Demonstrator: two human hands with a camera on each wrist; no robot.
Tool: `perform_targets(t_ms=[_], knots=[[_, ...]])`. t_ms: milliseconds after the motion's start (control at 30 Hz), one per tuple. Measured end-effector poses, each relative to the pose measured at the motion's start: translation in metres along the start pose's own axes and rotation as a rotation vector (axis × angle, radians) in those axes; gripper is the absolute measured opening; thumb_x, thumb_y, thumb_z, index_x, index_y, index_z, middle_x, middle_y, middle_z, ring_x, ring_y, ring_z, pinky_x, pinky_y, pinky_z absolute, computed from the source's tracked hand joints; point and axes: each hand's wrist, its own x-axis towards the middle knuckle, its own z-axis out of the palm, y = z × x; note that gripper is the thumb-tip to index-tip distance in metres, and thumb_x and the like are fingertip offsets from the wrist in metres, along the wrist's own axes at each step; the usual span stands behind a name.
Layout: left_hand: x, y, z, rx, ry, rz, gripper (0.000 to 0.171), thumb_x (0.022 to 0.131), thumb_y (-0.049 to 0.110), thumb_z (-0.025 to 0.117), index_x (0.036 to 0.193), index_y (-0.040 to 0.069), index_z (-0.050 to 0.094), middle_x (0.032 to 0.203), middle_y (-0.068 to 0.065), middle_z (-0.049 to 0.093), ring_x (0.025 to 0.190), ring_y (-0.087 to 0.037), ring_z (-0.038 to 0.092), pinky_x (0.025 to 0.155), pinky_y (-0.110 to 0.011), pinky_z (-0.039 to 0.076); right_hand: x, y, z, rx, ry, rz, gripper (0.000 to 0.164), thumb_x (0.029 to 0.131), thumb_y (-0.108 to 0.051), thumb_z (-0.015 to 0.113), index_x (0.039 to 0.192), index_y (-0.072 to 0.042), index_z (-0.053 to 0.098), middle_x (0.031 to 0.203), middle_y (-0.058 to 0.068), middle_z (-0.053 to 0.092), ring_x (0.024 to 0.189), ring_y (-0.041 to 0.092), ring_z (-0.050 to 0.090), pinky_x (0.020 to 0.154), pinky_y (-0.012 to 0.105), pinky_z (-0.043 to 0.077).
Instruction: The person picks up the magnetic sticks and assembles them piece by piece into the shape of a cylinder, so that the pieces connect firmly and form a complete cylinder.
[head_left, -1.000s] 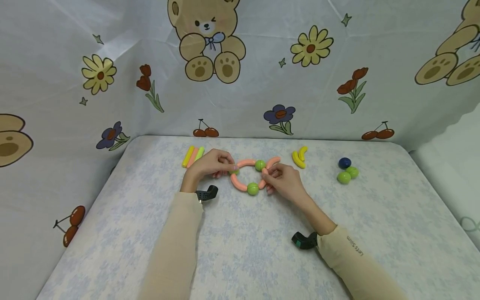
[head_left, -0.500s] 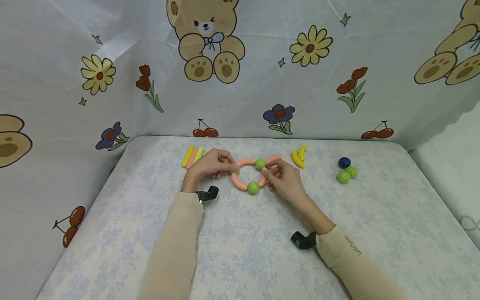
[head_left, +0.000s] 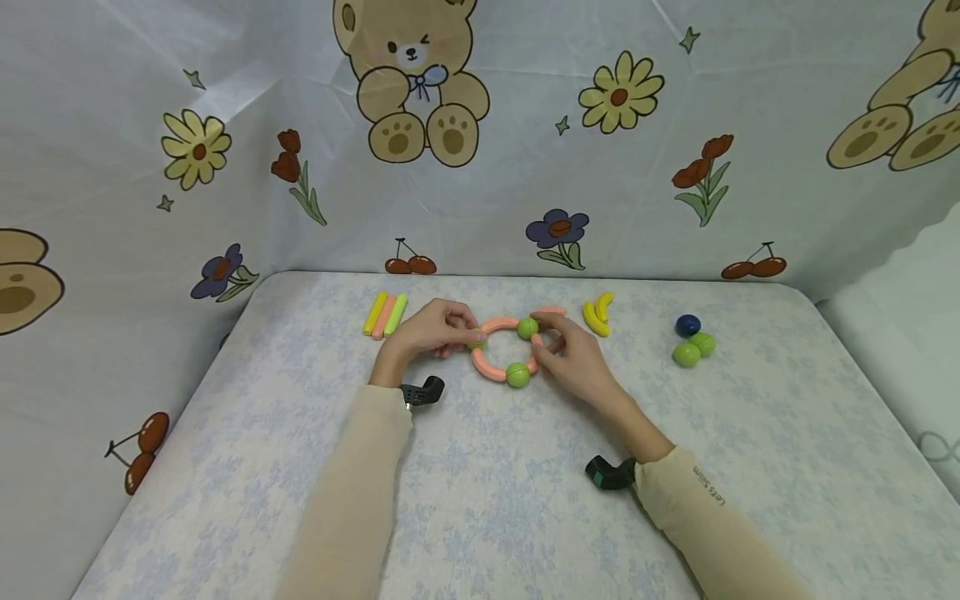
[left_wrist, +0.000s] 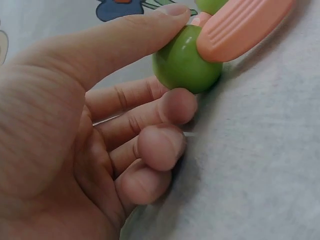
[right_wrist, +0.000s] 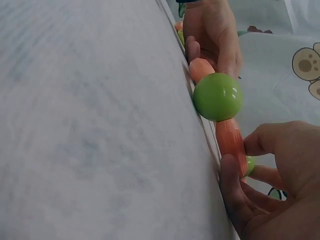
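Bear-print backdrop [head_left: 517, 100], blue-mottled table [head_left: 495, 492], two yellow curved pieces [head_left: 595, 320], possibly white cloth [head_left: 915, 325] far right

Tabletop [head_left: 487, 500]: layout

White, pale-blue mottled. Ref = two yellow curved pieces [head_left: 592, 320]. Well left of ref: yellow stick [head_left: 375, 313], pink stick [head_left: 383, 318], light-green stick [head_left: 396, 315], side by side. Right of ref, slightly nearer the person: dark-blue ball [head_left: 687, 325], two green balls [head_left: 686, 355], clustered. Left of ref, slightly nearer: pink-and-green ring [head_left: 490, 367]; can't tell if it touches the top.

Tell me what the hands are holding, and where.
Pink-and-green ring: left hand pinches its leftmost green ball, right hand pinches the pink link opposite.
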Motion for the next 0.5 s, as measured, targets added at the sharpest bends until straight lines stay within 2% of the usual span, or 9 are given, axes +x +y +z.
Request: perform_targets(t_ms=[267, 500], knots=[[0.0039, -0.0005, 0.0048, 0.026, -0.005, -0.005, 0.026, 0.090, 0.029, 0.087, 0.096, 0.008, 0.073, 0.062, -0.002, 0.057, 0.048, -0.015, 0.044, 0.047, -0.026, 0.036, 0.0003, 0.0023, -0.0051, -0.051, -0.058, -0.013, 0.052, 0.101, -0.014, 0.068, 0.151, -0.009, 0.056, 0.140, 0.013, 0.060, 0.082, 0.020, 0.060, 0.069, 0.031, 0.050], [0.0038, -0.0004, 0.0047, 0.017, -0.003, -0.008, 0.028, 0.090, 0.030, 0.086, 0.098, 0.007, 0.072, 0.063, -0.002, 0.057, 0.048, -0.015, 0.044, 0.047, -0.026, 0.037, 0.0004, -0.0023, -0.0056, -0.077, -0.079, -0.013, 0.053, 0.102, -0.015, 0.065, 0.153, -0.006, 0.054, 0.133, 0.015, 0.058, 0.083, 0.020, 0.056, 0.070, 0.032, 0.048]])
